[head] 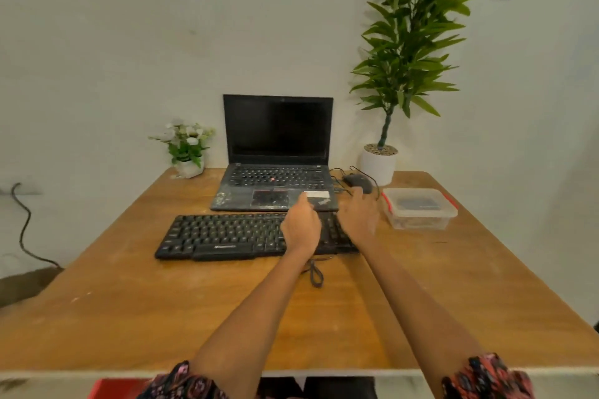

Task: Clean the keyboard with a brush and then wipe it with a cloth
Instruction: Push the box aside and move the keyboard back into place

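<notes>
Keyboard [223, 233] | spacebar logo (unreadable) | both hands above right end

The brown wooden table [129, 295] has a smooth, faintly glossy top with pale scuffs. The black plastic keyboard [223, 235] looks matt. The open black laptop [275, 172] has a worn, smudged palm rest. At right, the clear plastic lidded box [419, 209] is cloudy.

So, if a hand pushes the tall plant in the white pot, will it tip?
Probably, if pushed high: the tall plant rises far above its small white pot, so it looks top-heavy. A low push on the pot would more likely slide it across the table.
</notes>
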